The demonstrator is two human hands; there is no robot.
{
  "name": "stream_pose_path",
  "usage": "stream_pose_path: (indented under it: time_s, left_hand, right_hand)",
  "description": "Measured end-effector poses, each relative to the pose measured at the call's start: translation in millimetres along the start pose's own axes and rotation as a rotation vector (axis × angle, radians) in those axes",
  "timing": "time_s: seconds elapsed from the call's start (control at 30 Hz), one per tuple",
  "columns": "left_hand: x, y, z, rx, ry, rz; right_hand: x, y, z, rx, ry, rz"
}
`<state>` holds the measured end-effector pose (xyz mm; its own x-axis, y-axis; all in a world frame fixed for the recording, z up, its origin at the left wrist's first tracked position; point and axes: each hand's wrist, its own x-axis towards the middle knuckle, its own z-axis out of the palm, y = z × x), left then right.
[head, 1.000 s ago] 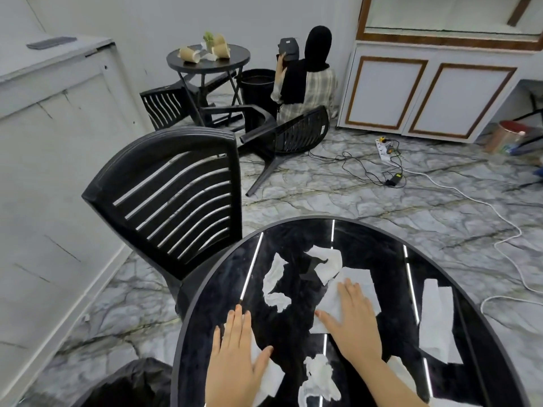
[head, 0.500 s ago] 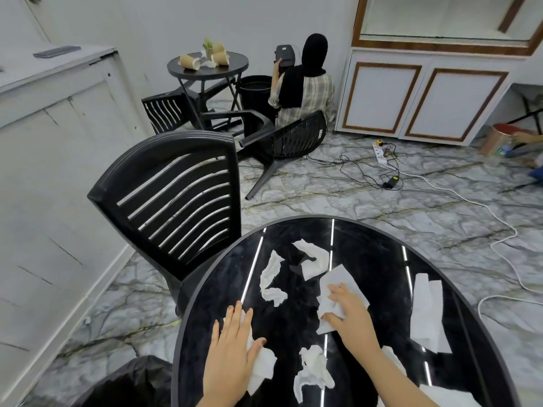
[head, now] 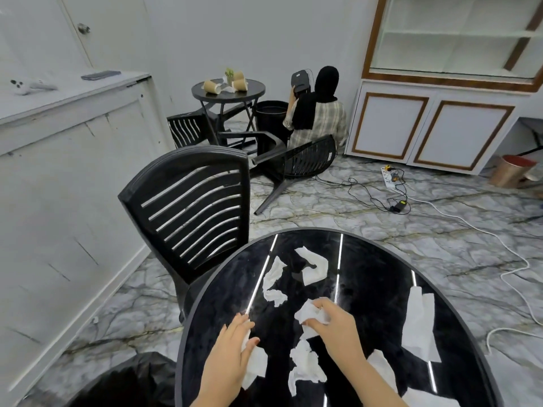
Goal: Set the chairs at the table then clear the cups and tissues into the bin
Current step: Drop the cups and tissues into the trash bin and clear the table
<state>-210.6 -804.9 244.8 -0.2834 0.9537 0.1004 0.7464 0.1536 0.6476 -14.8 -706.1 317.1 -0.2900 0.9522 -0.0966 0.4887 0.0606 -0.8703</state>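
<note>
On the glossy black table (head: 367, 259), the flat tissue under the right hand (head: 338, 327) a second ago is now a crumpled tissue (head: 310, 314) clenched in its fingers, lifted off the surface. Beside it the left hand (head: 232, 348), palm-down earlier, has curled to pinch a second tissue (head: 255, 365) against the tabletop. Gathering has begun, I judge; several loose tissues (head: 274, 282) remain, and a dark bin bag (head: 132, 380) waits below the table's left edge.
</note>
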Motion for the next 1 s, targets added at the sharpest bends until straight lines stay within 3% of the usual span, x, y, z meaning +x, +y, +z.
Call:
stream_pose_path:
  time_s: [0.33,0.67,1.0]
  left_hand:
    - [-52,7,-75,-0.021,0.179,-0.227]
    - [-151,-74,-147,0.061,0.362,-0.435]
    - [-231,-168,-182,-0.013,0.295,-0.601]
  right_hand:
    - [-17,-66,65,0.102,-0.284,-0.191]
    - [-72,-119,185,0.011,-0.591,-0.275]
    - [-134,-128,304,-0.158,-0.775,-0.202]
